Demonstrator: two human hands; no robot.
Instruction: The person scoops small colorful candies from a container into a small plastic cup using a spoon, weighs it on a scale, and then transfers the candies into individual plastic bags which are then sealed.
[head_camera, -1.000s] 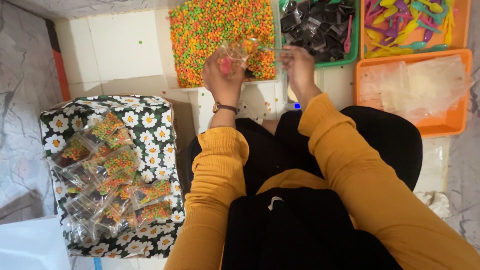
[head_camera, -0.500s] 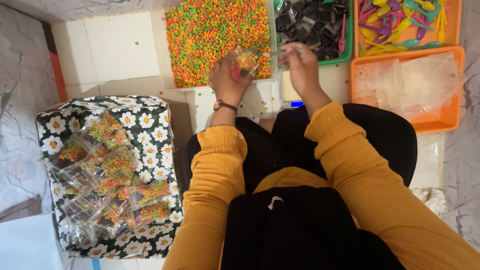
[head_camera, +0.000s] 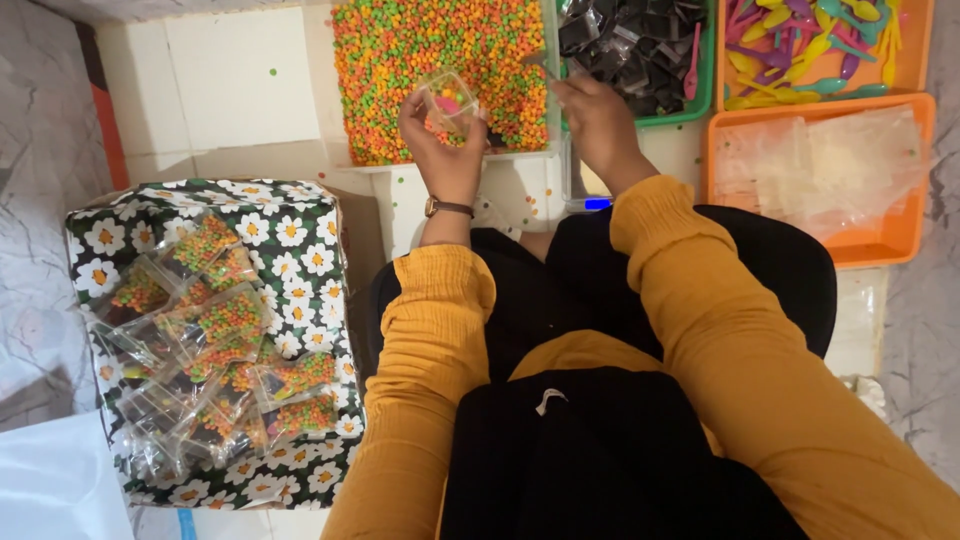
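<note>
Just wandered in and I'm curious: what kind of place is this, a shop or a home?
Probably a home packing spot on a tiled floor: a tray of coloured candy beads, filled clear packets in a daisy-print box, and empty bags.

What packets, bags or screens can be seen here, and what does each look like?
Small clear bag: in the left hand, over the candy tray.
Filled clear packets: heaped in the flowered box, orange-green contents.
Empty clear bags: orange tray, right.
Dark packets: green tray.
Blue-lit display: below the right hand.

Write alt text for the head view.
The left hand holds a small clear bag over a tray of orange and green beads, the right hand beside it. Filled packets lie on a daisy-print box.
</note>
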